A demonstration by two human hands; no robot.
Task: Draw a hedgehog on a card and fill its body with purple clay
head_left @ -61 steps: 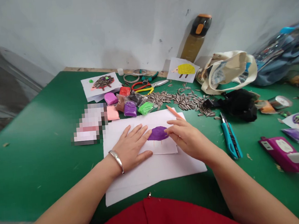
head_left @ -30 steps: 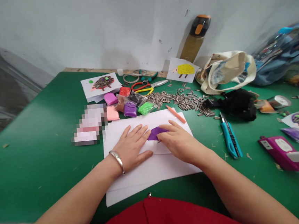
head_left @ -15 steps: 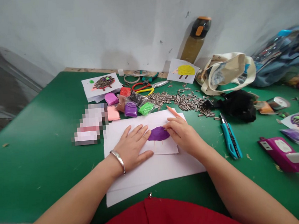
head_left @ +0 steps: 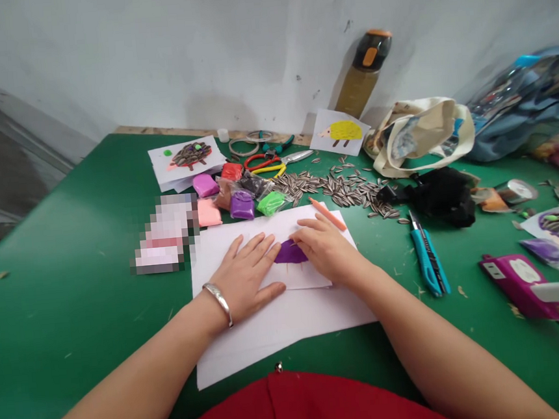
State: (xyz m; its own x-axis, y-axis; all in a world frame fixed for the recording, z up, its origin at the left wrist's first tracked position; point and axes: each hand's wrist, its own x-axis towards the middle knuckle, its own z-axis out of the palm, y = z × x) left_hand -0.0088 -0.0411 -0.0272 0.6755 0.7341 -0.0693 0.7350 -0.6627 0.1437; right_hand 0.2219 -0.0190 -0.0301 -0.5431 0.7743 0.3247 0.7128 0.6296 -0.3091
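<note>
My left hand [head_left: 252, 278] lies flat with fingers spread on a small white card [head_left: 310, 280], its fingertips at the left edge of a flat purple clay shape [head_left: 289, 253]. Below the purple clay, short thin lines show on the card. My right hand [head_left: 326, 248] is closed in a pinch over the right part of the clay. A thin pale tip, like that of a small stick, pokes out from its fingers onto the clay; the rest is hidden. Beneath the card lie larger white sheets [head_left: 270, 331]. An orange pen [head_left: 327, 214] rests just beyond my right hand.
Clay packs [head_left: 242, 204], a blurred-out phone-like thing [head_left: 164, 234], scissors [head_left: 280, 164] and scattered sunflower seeds [head_left: 346, 190] lie beyond the sheets. To the right are a blue utility knife [head_left: 428, 258], a black bundle [head_left: 442, 198] and a magenta device [head_left: 524, 286]. A bottle [head_left: 364, 71] leans against the wall.
My right hand has shifted left across the purple clay and now covers more of its right side. My left hand stays pressed in place.
</note>
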